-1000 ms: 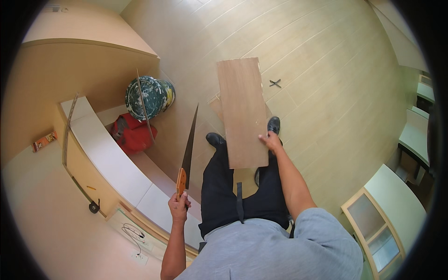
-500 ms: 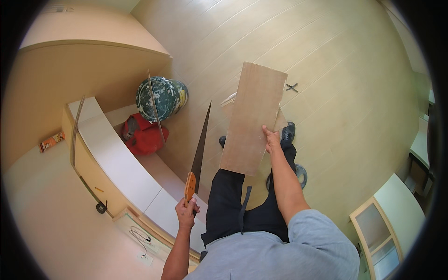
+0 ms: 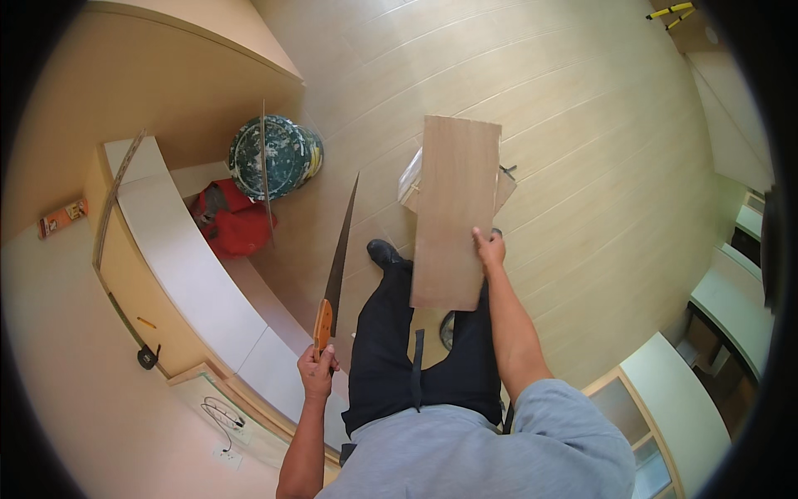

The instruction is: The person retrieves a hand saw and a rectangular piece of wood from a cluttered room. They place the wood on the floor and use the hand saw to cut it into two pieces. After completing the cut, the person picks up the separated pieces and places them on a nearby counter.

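My left hand is closed round the orange-brown wooden handle of a handsaw. The saw's long dark blade points up and away from me, apart from the board. In front of my legs is a flat rectangular wooden board. My right hand grips its right edge, thumb on top and the other fingers hidden beneath. Past the board's sides show parts of a second wooden piece and some white material lying lower down.
At the left runs a white-topped ledge, with a tape measure and a pencil beside it. A paint-spattered bucket and a red bag stand beyond. Glass-doored cabinets are at lower right.
The board has swung slightly, standing straighter in view, still in my right hand. My left foot has stepped forward and the room has shifted in view. The saw stays in my left hand.
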Available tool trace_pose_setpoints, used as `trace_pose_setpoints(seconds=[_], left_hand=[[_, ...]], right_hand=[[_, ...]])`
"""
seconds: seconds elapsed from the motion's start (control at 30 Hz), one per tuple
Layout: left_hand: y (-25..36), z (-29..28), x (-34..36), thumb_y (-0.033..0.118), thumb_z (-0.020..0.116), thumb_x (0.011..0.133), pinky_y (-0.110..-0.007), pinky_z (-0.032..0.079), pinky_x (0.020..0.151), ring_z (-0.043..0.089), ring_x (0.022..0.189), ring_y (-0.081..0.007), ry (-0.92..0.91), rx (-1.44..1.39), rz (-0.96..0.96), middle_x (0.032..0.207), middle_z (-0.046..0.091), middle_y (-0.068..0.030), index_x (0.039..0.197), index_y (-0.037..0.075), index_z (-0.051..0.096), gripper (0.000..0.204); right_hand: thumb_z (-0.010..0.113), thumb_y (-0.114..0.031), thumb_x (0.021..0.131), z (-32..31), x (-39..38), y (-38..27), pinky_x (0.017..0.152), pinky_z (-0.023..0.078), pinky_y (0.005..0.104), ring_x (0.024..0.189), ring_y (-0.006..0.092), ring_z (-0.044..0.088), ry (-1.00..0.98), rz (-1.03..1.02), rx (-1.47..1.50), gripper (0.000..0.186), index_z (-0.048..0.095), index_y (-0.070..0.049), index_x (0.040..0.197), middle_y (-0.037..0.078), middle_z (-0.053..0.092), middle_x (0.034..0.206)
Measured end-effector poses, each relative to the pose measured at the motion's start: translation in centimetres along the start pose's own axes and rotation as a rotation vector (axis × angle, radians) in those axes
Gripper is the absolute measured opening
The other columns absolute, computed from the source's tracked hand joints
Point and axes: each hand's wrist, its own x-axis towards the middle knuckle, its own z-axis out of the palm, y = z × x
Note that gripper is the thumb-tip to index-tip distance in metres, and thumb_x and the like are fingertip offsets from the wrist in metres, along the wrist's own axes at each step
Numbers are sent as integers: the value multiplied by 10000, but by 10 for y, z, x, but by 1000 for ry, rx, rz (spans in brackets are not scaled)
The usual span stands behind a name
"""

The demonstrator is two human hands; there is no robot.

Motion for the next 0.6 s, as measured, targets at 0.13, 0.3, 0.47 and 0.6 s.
trace_pose_setpoints(seconds=[0.13, 0.3, 0.47, 0.6], left_hand=[[10, 5, 7, 258, 745, 1033, -302, 530, 616, 588, 599, -122, -42, -9, 31, 680, 606, -22, 1011, 9, 677, 259], [35, 16, 24, 257, 757, 1028, -296, 522, 617, 596, 636, -121, -109, 21, 133, 739, 623, -31, 1029, -8, 678, 277], [64, 29, 38, 246, 779, 1013, -286, 510, 627, 607, 652, -115, -160, -23, 188, 769, 634, -27, 1037, -15, 695, 275], [85, 39, 49, 257, 820, 992, -268, 477, 635, 573, 669, -89, -153, 104, 254, 768, 626, 9, 1007, 7, 729, 266]], right_hand=[[893, -521, 868, 25, -36, 8, 843, 568, 450, 904, 389, 734, -129, 64, 207, 620, 740, 59, 1022, 229, 774, 985], [827, -527, 931, 29, -38, -21, 792, 584, 454, 875, 366, 773, -142, 45, -17, 610, 745, 67, 1042, 248, 770, 966], [786, -557, 941, 30, -42, -61, 766, 619, 473, 765, 363, 779, -198, 136, 8, 630, 771, 54, 1091, 248, 789, 969], [726, -487, 980, 20, -40, -96, 817, 633, 492, 901, 390, 792, -372, 220, -258, 538, 754, 33, 1115, 225, 791, 1014]])
